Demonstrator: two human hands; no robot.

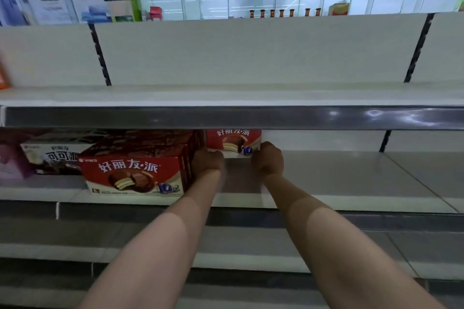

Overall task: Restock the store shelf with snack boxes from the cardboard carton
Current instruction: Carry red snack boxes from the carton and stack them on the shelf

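Held box: a red snack box [233, 142] stands upright far back on the middle shelf [339, 178], printed front facing the viewer, its long axis running left to right along the shelf; its top is hidden behind the front rail of the shelf above [226, 118].
Left hand [207, 162]: reaches deep into the shelf, fingers curled at the box's lower left corner; whether they actually grip it cannot be told.
Right hand [268, 158]: fingers curled at the box's lower right corner, touching its edge; a firm grip cannot be confirmed.
Neighbouring stock: a stack of the same red boxes [136, 170] sits just left of the left hand, at the shelf's front edge, turned slightly so its right end shows, long axis also left to right.
Further left: a white cocoa-pie box [54, 155] and a purple pack [11, 158], both set back from the edge.
Open room: bare shelf surface stretches right of the held box to the upright.
Edges: the upper rail hangs low over the box.
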